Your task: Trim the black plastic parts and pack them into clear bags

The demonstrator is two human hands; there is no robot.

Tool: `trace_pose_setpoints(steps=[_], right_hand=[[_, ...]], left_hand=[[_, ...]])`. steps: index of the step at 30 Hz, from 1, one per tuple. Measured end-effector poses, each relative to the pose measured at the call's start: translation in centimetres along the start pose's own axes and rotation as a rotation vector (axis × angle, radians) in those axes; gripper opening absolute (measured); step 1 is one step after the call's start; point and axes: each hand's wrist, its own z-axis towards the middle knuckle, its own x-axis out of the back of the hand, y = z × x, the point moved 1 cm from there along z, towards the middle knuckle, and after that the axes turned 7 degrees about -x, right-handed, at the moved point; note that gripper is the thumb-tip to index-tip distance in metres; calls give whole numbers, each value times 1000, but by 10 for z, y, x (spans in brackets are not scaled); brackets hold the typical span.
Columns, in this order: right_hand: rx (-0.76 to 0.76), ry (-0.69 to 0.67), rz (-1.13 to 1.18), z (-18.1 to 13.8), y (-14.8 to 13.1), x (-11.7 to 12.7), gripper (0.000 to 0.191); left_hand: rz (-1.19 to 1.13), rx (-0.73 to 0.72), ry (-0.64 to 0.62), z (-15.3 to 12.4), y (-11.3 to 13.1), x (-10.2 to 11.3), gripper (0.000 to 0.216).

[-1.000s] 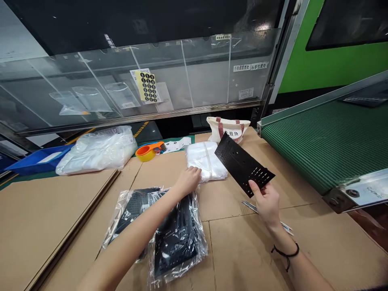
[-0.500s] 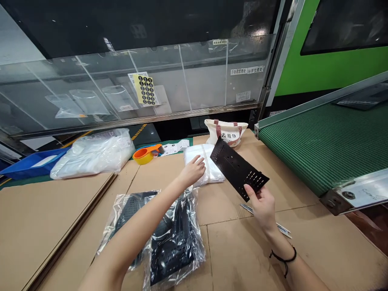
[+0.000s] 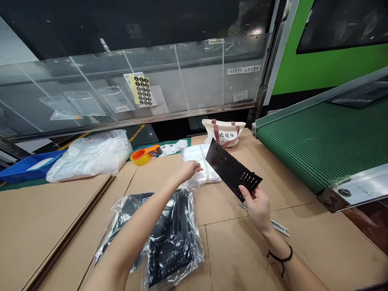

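My right hand [image 3: 257,202] grips one end of a flat black perforated panel [image 3: 232,167], thumb on its near face, holding it tilted above the table. Over the left part of a banded stack of clear plastic bags [image 3: 212,176] is my left hand [image 3: 189,169], its fingers curled together. Whether a bag is pinched in them I cannot make out. Below my left forearm lie black perforated panels in clear plastic bags [image 3: 169,250], partly covered by the arm. A slim cutter-like tool [image 3: 280,228] lies on the cardboard beneath my right wrist.
An orange tape dispenser [image 3: 142,155] stands at the back, beside a printed paper strip [image 3: 174,148]. Left of it are a large bundle of plastic bags [image 3: 91,155] and a blue tray [image 3: 18,171]. A cloth bag [image 3: 226,133] sits behind the stack; a green conveyor belt [image 3: 318,141] borders the right.
My left hand's fingers have gone from spread to curled together over the bag stack. My right hand still holds the black panel, and the whole view has shifted slightly.
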Motion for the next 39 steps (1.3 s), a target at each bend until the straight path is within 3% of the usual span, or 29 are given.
trace_pose_setpoints(steps=[5, 12, 21, 31, 36, 39], right_hand=[[15, 3, -1, -1, -4, -1, 41], [-15, -2, 22, 1, -2, 0, 43], [-32, 1, 8, 1, -2, 1, 45], [77, -140, -108, -6, -8, -3, 36], [200, -225, -248, -10, -6, -8, 33], [205, -245, -255, -11, -4, -10, 36]], left_hand=[[-124, -2, 20, 0, -5, -5, 22], [-82, -87, 7, -26, 1, 9, 11], [-68, 114, 63, -13, -2, 1, 26], [-316, 155, -22, -9, -11, -6, 21], [-503, 236, 45, -9, -16, -12, 20], [-648, 319, 174, -6, -21, -10, 21]])
